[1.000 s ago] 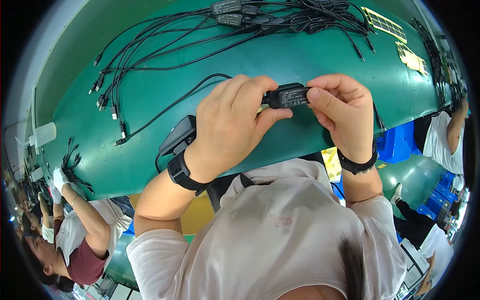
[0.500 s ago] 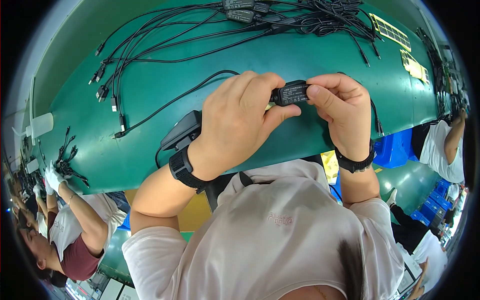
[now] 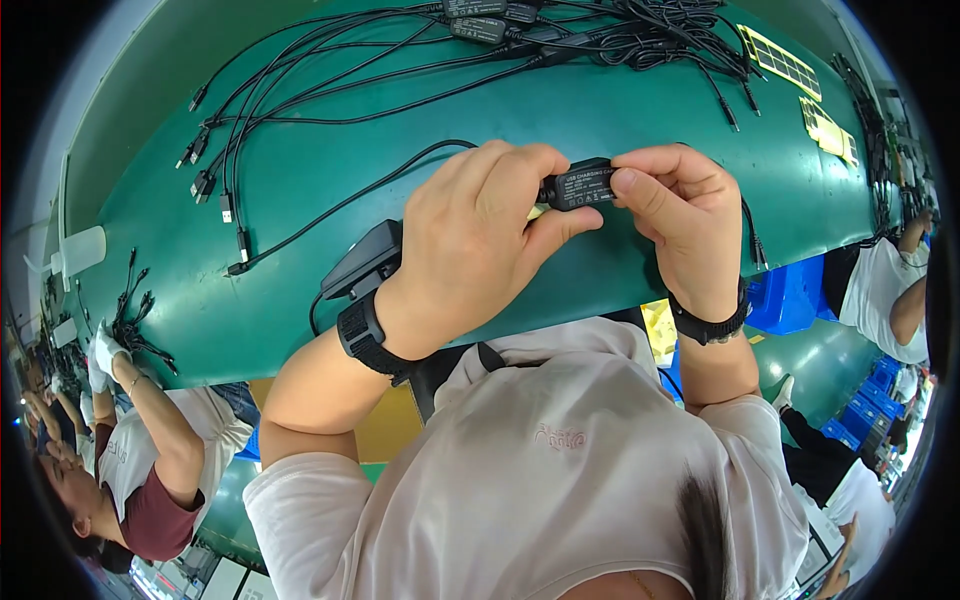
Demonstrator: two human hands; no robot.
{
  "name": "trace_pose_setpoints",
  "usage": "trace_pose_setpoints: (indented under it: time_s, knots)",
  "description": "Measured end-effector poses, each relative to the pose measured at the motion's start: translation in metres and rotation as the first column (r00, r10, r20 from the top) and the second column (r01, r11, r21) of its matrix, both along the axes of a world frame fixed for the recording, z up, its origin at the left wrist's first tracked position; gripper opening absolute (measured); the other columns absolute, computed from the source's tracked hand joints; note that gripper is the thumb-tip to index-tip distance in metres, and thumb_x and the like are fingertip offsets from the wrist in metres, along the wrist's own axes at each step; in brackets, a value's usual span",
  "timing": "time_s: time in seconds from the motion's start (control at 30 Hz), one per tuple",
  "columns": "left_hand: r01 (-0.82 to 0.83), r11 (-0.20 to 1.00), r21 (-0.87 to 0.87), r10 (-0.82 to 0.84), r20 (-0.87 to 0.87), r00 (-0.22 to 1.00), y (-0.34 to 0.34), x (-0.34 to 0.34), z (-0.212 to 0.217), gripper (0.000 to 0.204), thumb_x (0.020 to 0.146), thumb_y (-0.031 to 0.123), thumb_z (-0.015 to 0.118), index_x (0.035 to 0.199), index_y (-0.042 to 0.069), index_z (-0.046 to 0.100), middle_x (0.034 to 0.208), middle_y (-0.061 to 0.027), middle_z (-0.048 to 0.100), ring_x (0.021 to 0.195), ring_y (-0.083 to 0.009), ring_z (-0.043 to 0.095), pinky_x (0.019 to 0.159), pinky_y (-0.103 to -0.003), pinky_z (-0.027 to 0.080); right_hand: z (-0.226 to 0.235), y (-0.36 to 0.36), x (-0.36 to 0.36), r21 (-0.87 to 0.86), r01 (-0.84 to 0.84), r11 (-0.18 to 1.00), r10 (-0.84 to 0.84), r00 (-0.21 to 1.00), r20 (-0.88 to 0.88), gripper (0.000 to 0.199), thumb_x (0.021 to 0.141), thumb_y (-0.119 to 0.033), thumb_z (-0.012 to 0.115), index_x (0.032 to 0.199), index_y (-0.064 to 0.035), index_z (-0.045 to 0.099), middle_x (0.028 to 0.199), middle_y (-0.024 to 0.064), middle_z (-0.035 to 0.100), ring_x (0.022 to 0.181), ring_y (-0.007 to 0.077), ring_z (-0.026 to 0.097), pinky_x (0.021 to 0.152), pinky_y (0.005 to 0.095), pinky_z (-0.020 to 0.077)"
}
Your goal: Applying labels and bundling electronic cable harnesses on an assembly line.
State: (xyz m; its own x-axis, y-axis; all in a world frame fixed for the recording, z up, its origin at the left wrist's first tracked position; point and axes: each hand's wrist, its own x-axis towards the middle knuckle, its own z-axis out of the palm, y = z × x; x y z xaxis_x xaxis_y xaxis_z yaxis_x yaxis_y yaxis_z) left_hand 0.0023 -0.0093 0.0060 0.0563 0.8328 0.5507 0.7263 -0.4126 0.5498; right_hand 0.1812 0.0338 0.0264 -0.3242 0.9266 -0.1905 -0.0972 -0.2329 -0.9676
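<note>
A black USB charging cable with a small flat box (image 3: 582, 188) on it is held between my hands, above the green table. White print covers the box's upper face. My left hand (image 3: 470, 225) grips its left end, fingers curled and thumb along its lower edge. The thumb and forefinger of my right hand (image 3: 695, 215) pinch the right end. From behind my left hand, the cable's lead (image 3: 350, 200) runs left across the table to its plug (image 3: 238, 269). A thin pale-yellow sliver shows under my left fingers; I cannot make out what it is.
Many similar black cables (image 3: 660, 40) lie heaped at the table's far side, plugs to the left. Yellow label sheets (image 3: 785, 65) rest at far right. A black device (image 3: 365, 260) stands by my left wrist. At left, a co-worker's gloved hand (image 3: 105, 350) is near more cables (image 3: 130, 325).
My hands and the cable's box stay almost still, with only a tiny shift of the box. The co-worker's arm at left has moved slightly.
</note>
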Motion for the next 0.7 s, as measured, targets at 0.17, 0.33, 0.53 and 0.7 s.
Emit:
trace_pose_setpoints:
  time_s: [0.17, 0.33, 0.53, 0.7]
  knots:
    - [0.014, 1.0, 0.015, -0.014, 0.005, 1.0, 0.0, 0.0005, -0.0011, 0.042, 0.059, 0.028, 0.084, 0.086, 0.006, 0.06, 0.069, -0.0047, 0.059, 0.06, -0.0181, 0.057, 0.051, -0.027, 0.044, -0.0007, -0.0021, -0.0001, 0.054, 0.016, 0.998, -0.018, 0.999, 0.044, 0.011, 0.079, 0.002, 0.068, 0.09, 0.0029, 0.067, 0.078, 0.0056, 0.066, 0.07, 0.0077, 0.06, 0.064, 0.0179, 0.0477]
    - [0.01, 0.999, 0.039, -0.01, 0.007, 1.0, 0.0002, 0.0025, -0.001, 0.043, 0.059, 0.027, 0.084, 0.087, 0.005, 0.06, 0.069, -0.0051, 0.058, 0.059, -0.0183, 0.056, 0.05, -0.027, 0.044, -0.0042, -0.0033, -0.0012, 0.144, 0.016, 0.989, -0.026, 0.997, 0.073, 0.012, 0.081, 0.0, 0.066, 0.093, 0.0023, 0.065, 0.075, 0.0051, 0.065, 0.059, 0.0031, 0.053, 0.045, 0.0154, 0.0294]
    - [0.014, 0.998, 0.058, -0.015, 0.016, 1.0, 0.0001, 0.0022, -0.0027, 0.044, 0.059, 0.026, 0.085, 0.089, 0.006, 0.06, 0.07, -0.005, 0.058, 0.059, -0.0181, 0.056, 0.05, -0.027, 0.044, -0.0032, -0.0043, -0.0039, 0.189, 0.025, 0.982, -0.047, 0.993, 0.11, 0.013, 0.08, 0.001, 0.067, 0.092, 0.0022, 0.066, 0.075, 0.0046, 0.065, 0.061, 0.0038, 0.055, 0.048, 0.0151, 0.0326]
    - [0.018, 0.997, 0.075, -0.018, -0.008, 1.0, -0.0004, 0.0021, -0.0008, 0.044, 0.059, 0.026, 0.085, 0.089, 0.006, 0.059, 0.071, -0.0047, 0.058, 0.059, -0.018, 0.056, 0.05, -0.027, 0.044, -0.0035, -0.0058, -0.0074, 0.267, 0.049, 0.962, -0.086, 0.988, 0.128, 0.012, 0.078, 0.003, 0.068, 0.09, 0.0031, 0.067, 0.076, 0.004, 0.065, 0.063, 0.0042, 0.056, 0.051, 0.0157, 0.0376]
